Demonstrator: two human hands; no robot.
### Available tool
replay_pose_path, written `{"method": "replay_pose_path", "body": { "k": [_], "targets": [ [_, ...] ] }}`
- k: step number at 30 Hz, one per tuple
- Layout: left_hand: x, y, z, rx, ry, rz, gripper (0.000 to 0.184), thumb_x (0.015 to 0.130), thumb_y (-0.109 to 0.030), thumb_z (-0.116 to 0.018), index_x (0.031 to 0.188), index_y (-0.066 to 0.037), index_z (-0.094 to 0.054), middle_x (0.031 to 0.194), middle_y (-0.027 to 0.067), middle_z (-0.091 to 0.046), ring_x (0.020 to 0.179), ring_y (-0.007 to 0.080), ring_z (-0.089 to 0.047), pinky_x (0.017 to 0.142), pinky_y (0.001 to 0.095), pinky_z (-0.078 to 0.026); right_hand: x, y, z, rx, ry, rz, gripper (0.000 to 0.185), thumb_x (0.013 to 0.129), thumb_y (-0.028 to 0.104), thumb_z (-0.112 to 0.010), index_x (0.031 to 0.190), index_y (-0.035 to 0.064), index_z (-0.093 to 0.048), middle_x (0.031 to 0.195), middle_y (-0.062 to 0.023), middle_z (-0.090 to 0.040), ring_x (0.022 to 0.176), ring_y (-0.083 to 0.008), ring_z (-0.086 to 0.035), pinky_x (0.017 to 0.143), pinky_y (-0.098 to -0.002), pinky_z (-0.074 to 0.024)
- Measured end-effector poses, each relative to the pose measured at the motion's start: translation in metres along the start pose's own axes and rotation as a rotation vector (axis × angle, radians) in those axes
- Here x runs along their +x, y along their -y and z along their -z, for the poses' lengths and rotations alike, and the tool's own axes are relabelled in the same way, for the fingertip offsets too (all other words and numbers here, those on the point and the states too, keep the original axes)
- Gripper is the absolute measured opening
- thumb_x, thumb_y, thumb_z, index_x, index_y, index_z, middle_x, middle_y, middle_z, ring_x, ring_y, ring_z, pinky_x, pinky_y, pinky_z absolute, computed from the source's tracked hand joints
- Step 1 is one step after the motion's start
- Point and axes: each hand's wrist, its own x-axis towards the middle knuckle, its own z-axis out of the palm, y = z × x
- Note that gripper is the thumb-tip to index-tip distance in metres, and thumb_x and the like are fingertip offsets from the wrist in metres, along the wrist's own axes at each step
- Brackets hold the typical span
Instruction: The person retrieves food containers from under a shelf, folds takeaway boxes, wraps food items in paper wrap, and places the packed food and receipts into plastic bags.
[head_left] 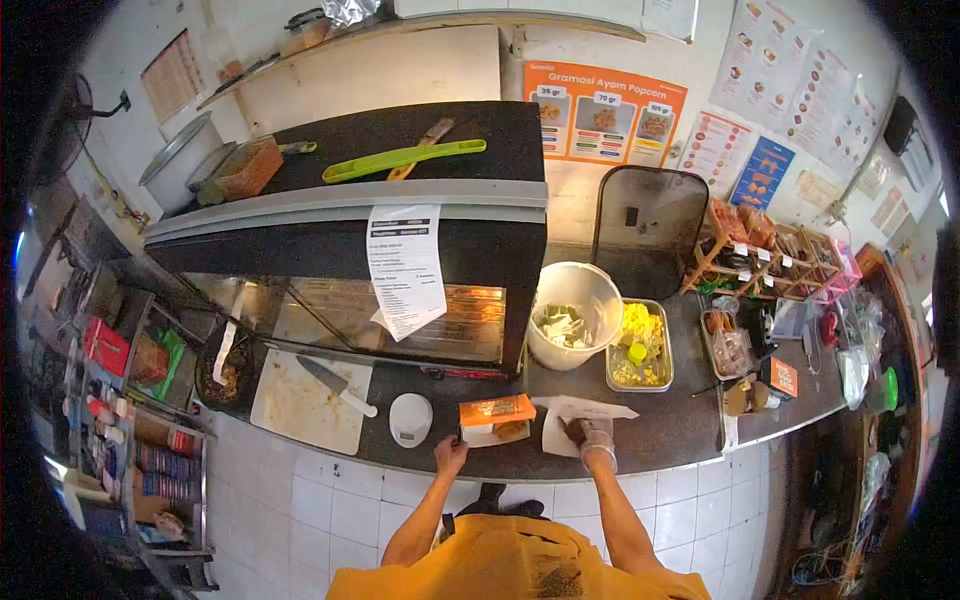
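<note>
My left hand [451,456] is at the near left corner of a small food box [515,410] with an orange printed lid standing up. Its fingers are curled and appear to pinch the box's edge. Inside that box lies a golden-brown fried piece [511,431]. Wearing a clear plastic glove, my right hand [598,443] reaches into a white paper box or wrapper [560,437] just to the right. Its fingers are bent around a small brownish thing, too shadowed to make out. A white kitchen scale [411,418] sits left of the orange-lidded box.
On the left, a knife [337,385] lies on a white cutting board [300,415]. Behind the boxes stand a heated display case [400,340], a white bucket [572,352] of sliced pieces and a metal tray [640,386] with yellow food. Packaged goods fill a wooden rack [765,255].
</note>
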Motion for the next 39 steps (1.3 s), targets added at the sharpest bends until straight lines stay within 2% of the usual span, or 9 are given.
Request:
{"method": "replay_pose_path", "body": {
  "k": [5,9,10,11,16,22,28,31,39],
  "targets": [
    [0.02,0.065,-0.017,-0.135,0.02,0.174,0.029,0.076,-0.018,-0.071,0.098,-0.001,-0.069,0.083,0.0129,-0.073,0.075,0.0235,-0.071,0.069,0.0376,-0.054,0.034,-0.02,-0.054,0.024,-0.104,0.03,0.023,0.089,0.013,-0.054,0.103,0.0051,-0.071,0.107,-0.0242,-0.068,0.101,-0.0422,-0.066,0.085,-0.0517,-0.0535],
    [0.01,0.011,0.007,-0.662,0.042,0.421,0.033,0.082,-0.018,-0.07,0.111,-0.005,-0.066,0.081,0.0046,-0.067,0.072,0.0179,-0.065,0.064,0.0298,-0.053,0.011,-0.038,-0.053,0.211,-0.261,0.047,0.027,0.087,0.016,-0.054,0.105,0.0027,-0.07,0.101,-0.0246,-0.069,0.1,-0.0413,-0.066,0.088,-0.0485,-0.0535],
    [0.005,0.018,0.005,-0.725,0.011,0.451,0.033,0.083,-0.017,-0.069,0.113,-0.006,-0.064,0.08,0.0038,-0.064,0.071,0.0167,-0.061,0.061,0.0283,-0.05,-0.022,-0.043,-0.03,0.176,-0.378,0.173,0.052,0.087,0.015,-0.056,0.138,0.0074,-0.053,0.113,-0.02,-0.069,0.104,-0.037,-0.066,0.091,-0.044,-0.0531],
    [0.003,0.037,0.005,-0.784,-0.02,0.488,0.032,0.085,-0.016,-0.068,0.115,-0.006,-0.063,0.079,0.003,-0.06,0.069,0.0155,-0.058,0.057,0.0267,-0.048,-0.036,-0.061,-0.041,0.233,-0.595,0.211,0.051,0.087,0.019,-0.055,0.137,0.009,-0.055,0.113,-0.0196,-0.069,0.106,-0.0364,-0.065,0.09,-0.0435,-0.0535],
    [-0.053,0.048,0.001,-0.494,0.108,0.727,0.025,0.084,-0.016,-0.065,0.105,-0.004,-0.059,0.086,0.0097,-0.062,0.064,0.0178,-0.057,0.05,0.0291,-0.046,-0.14,-0.154,-0.008,0.54,-0.509,-0.272,0.044,0.092,0.029,-0.053,0.131,0.0103,-0.062,0.118,-0.0155,-0.069,0.104,-0.0324,-0.067,0.089,-0.0422,-0.0536],
    [-0.155,-0.101,-0.117,-0.327,0.418,0.403,0.016,0.083,-0.013,-0.065,0.091,0.0,-0.059,0.078,0.0079,-0.061,0.055,0.0153,-0.055,0.046,0.029,-0.044,-0.2,-0.327,-0.002,0.662,-0.342,-0.612,0.044,0.093,0.033,-0.052,0.13,0.0119,-0.063,0.129,-0.0101,-0.066,0.111,-0.031,-0.065,0.1,-0.0361,-0.0487],
    [-0.238,-0.216,-0.276,-0.393,0.659,0.336,0.012,0.091,-0.01,-0.063,0.1,-0.002,-0.063,0.075,0.0045,-0.062,0.059,0.0117,-0.058,0.049,0.026,-0.046,-0.238,-0.54,-0.067,0.267,-0.496,-0.391,0.04,0.093,0.023,-0.057,0.13,0.0085,-0.064,0.111,-0.0108,-0.073,0.094,-0.0255,-0.071,0.083,-0.036,-0.0569],
    [-0.277,-0.289,-0.343,-0.224,0.83,0.128,0.019,0.093,-0.01,-0.063,0.109,-0.001,-0.064,0.078,0.0042,-0.064,0.064,0.0117,-0.061,0.053,0.0259,-0.049,-0.286,-0.606,-0.028,1.227,-0.597,-0.708,0.037,0.093,0.014,-0.06,0.128,0.0037,-0.064,0.099,-0.01,-0.072,0.083,-0.0178,-0.07,0.07,-0.0294,-0.0561],
    [-0.324,-0.453,-0.465,-0.105,0.856,-0.012,0.015,0.095,-0.01,-0.062,0.108,-0.004,-0.066,0.086,0.003,-0.068,0.07,0.0105,-0.063,0.062,0.0238,-0.052,-0.32,-0.747,-0.05,1.437,-0.584,-0.937,0.046,0.089,0.007,-0.065,0.134,-0.0011,-0.056,0.086,-0.0115,-0.069,0.066,-0.0176,-0.064,0.057,-0.0303,-0.0539]
  ]
}}
